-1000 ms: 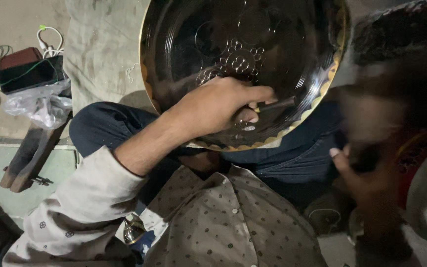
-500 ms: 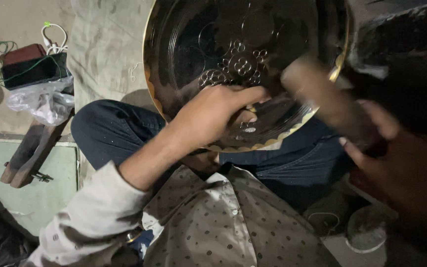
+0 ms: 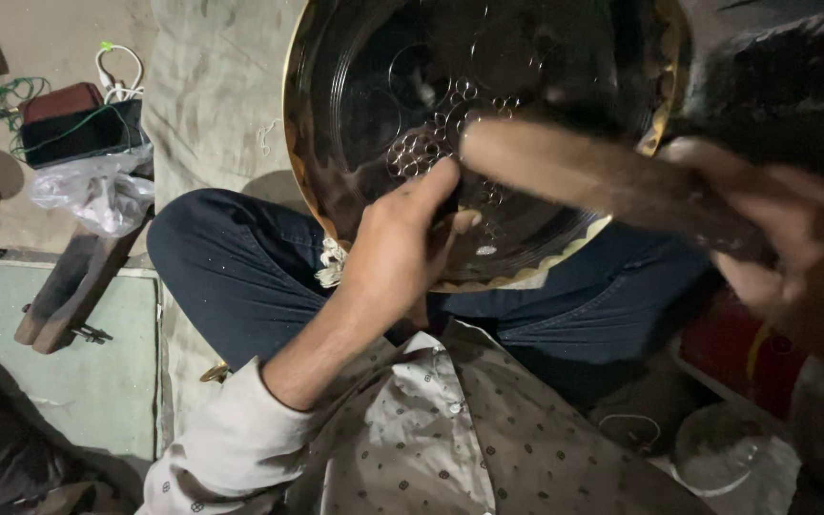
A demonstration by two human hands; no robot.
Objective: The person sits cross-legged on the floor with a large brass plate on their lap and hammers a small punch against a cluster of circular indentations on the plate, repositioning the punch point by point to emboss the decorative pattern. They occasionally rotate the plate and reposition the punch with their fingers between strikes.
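Observation:
A large dark metal tray [image 3: 355, 105] with a golden scalloped rim and a pattern of small punched rings rests tilted on my lap. My left hand [image 3: 398, 248] lies on its lower part, fingers closed around a small tool that is mostly hidden. My right hand [image 3: 793, 257], blurred, grips a wooden mallet [image 3: 584, 176] whose head is over the tray just above the left hand's fingers.
I sit cross-legged on a pale cloth [image 3: 212, 86]. At the left are a wooden block [image 3: 73, 286], a crumpled plastic bag [image 3: 97, 191], a dark box with cables [image 3: 73, 129] and a green mat [image 3: 78, 372]. Round containers [image 3: 717, 448] stand at the lower right.
My right hand has swung the mallet from the right side in over the tray toward the left hand. The left hand has stayed on the tray.

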